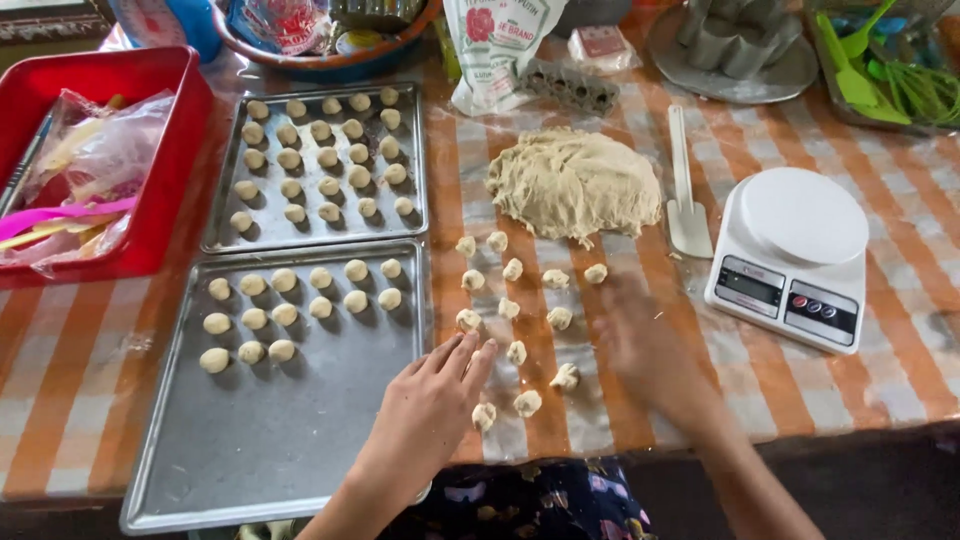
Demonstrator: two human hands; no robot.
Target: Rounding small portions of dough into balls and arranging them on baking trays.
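the near tray (260, 450) is dull, scuffed metal, and so is the far tray (222, 235). the dough (574, 182) looks matt, rough and floury; the dough balls (518, 352) are smoother and matt. the table cover (60, 370) is glossy plastic, wrinkled, catching light. the scale (795, 255) is smooth white plastic with a slight sheen. the spatula (686, 185) is matt white plastic. the bin (165, 160) is shiny red plastic.
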